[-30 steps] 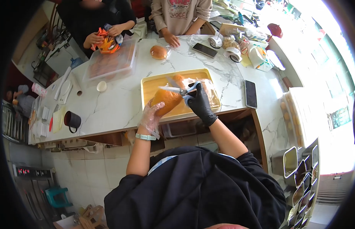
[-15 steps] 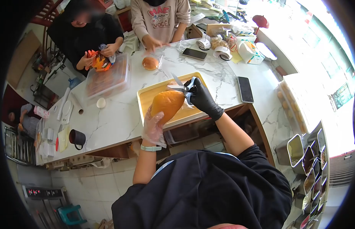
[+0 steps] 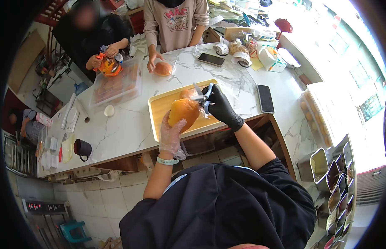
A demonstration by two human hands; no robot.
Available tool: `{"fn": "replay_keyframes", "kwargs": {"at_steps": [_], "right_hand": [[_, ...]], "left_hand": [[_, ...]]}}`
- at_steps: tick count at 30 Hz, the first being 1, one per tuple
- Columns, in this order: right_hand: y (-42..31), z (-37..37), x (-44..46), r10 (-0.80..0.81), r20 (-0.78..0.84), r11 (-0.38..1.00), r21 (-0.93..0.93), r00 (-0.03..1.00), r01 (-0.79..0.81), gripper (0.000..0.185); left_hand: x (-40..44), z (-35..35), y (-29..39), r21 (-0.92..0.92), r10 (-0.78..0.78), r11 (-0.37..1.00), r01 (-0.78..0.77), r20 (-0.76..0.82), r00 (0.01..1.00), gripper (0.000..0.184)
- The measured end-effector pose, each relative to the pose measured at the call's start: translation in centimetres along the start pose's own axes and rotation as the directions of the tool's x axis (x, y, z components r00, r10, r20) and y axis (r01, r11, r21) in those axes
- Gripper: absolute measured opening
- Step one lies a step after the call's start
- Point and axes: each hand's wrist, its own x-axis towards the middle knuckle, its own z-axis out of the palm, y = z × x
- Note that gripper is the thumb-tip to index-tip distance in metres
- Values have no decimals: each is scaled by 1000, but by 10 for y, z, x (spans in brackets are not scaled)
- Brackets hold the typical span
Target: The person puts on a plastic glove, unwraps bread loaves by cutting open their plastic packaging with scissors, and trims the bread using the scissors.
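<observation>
Golden bread roll (image 3: 184, 113) fills the left hand's (image 3: 171, 133) curled fingers above the tray (image 3: 160, 109), by the desk's (image 3: 118, 129) front edge. The right hand's (image 3: 222, 108) fingers wrap scissors (image 3: 200, 98); visible crust looks whole, any cut hidden.

Bright daylight fr. R, windows (image 3: 361, 74) blown out, fisheye bend, blk vignette at edges, shadow under counter (image 3: 122, 128)

From here I see a dark mug (image 3: 81, 148) on the marble-patterned table (image 3: 122, 128). One smartphone (image 3: 265, 98) lies near its front edge; a second smartphone (image 3: 211, 59), farther back. Lower left, I notice a teal stool (image 3: 74, 230) on the tiled floor (image 3: 112, 199).
</observation>
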Motion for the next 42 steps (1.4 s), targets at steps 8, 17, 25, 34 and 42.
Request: {"fn": "replay_keyframes", "kwargs": {"at_steps": [8, 17, 25, 34, 42], "right_hand": [[-11, 9, -3, -46, 38, 994, -98, 998, 49, 23], [-15, 8, -12, -17, 101, 999, 50, 995, 12, 39], [-20, 2, -23, 75, 59, 977, 194, 995, -85, 30], [1, 6, -40, -23, -147, 995, -102, 989, 8, 37], [0, -5, -61, -33, -136, 994, -109, 990, 18, 35]], "left_hand": [[-1, -11, -12, -315, -157, 921, 231, 242, 957, 49], [-12, -16, -11, -525, -220, 726, 443, 433, 874, 55], [-12, 16, 10, -402, -126, 817, 414, 575, 808, 62], [-2, 23, -11, -209, -128, 959, 191, 278, 952, 52], [-2, 34, -45, -215, -70, 970, 115, 207, 976, 49]]}}
